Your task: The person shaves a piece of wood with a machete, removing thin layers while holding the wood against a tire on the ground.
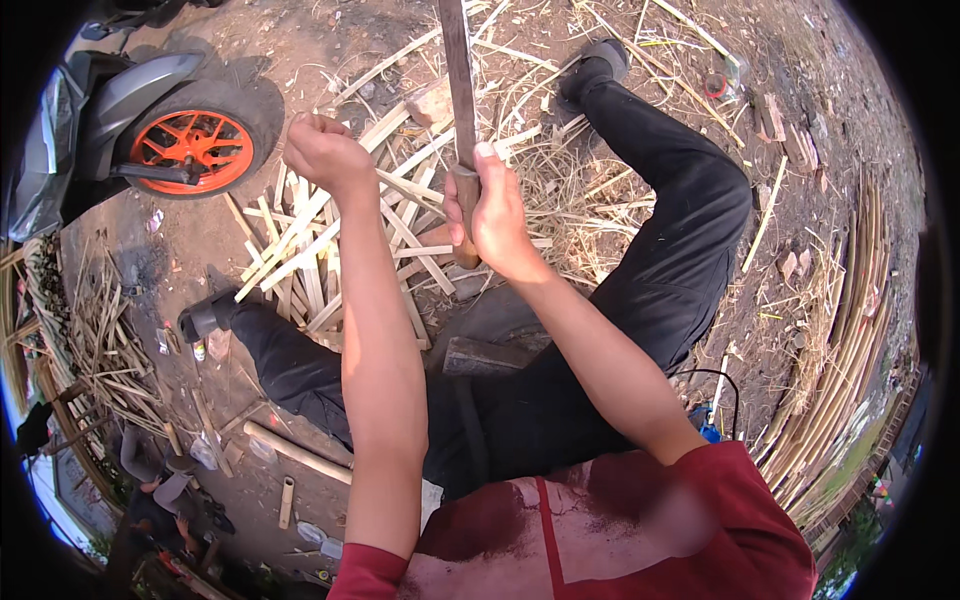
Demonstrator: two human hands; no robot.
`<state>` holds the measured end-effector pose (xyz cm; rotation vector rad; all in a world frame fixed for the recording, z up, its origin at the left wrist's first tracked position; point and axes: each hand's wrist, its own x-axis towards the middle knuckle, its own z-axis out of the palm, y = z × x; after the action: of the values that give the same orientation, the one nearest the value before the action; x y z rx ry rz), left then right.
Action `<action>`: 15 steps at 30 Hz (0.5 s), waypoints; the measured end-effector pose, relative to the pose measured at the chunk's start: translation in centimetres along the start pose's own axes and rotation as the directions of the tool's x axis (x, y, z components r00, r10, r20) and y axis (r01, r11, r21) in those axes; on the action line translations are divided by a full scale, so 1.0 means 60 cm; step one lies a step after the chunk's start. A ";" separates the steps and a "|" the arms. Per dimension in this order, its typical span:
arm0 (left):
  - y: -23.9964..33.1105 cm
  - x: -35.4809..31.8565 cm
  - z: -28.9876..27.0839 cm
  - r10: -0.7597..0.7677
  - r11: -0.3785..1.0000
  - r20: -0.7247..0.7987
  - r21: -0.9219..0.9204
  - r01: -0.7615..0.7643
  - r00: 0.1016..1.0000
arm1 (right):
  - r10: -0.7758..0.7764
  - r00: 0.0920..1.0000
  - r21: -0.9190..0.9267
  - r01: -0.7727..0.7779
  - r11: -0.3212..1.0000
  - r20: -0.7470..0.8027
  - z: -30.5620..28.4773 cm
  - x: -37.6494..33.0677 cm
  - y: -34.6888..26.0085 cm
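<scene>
My right hand [492, 210] grips the wooden handle of a long knife [459, 85], thumb laid along the top of the handle. Its dark, straight blade points away from me and runs out past the upper edge of the view. To the left, my left hand [326, 153] is raised with its fingers curled in; whatever it may hold is hidden. A pale strip [412, 191] shows between my left wrist and the knife handle; whether it is held I cannot tell. Below both hands lies a loose heap of split bamboo strips [317, 270].
My legs in black trousers [655, 240] spread around the heap. A motorbike wheel [193, 150] with an orange rim stands at the far left. Long bamboo poles [835, 330] lie along the right. A wooden block [485, 356] sits between my thighs. Another person [165, 505] is at the lower left.
</scene>
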<state>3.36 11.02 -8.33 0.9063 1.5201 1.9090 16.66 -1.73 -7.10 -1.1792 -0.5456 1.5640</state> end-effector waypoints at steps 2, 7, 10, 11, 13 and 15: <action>-0.012 0.000 0.010 0.138 0.965 0.056 0.218 -0.147 0.989 | 0.332 0.943 -0.304 -0.317 0.899 -0.003 -0.052 -0.017 0.133; -0.012 0.001 -0.018 0.137 0.969 -0.016 0.212 -0.131 0.990 | 0.451 0.892 -0.282 -0.427 0.859 0.025 -0.036 -0.025 0.114; -0.014 0.006 -0.014 0.105 0.989 -0.014 0.104 -0.103 0.994 | 0.204 0.977 -0.201 -0.188 0.962 0.064 -0.003 0.018 0.024; -0.015 0.005 -0.012 0.098 0.990 -0.003 0.103 -0.097 0.995 | 0.134 0.989 -0.119 -0.125 0.985 0.069 0.003 0.026 0.004; -0.015 0.002 -0.013 0.087 0.991 0.013 0.103 -0.088 0.996 | 0.157 0.985 -0.148 -0.145 0.978 0.070 -0.001 0.016 0.042; -0.018 -0.004 0.009 0.221 0.927 0.030 0.303 -0.219 0.975 | 0.229 0.973 -0.382 -0.209 0.900 0.007 -0.035 0.009 0.131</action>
<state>3.92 11.42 -9.35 1.2557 1.8163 1.8545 14.91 -4.36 -14.61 -1.5386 -0.7994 1.7327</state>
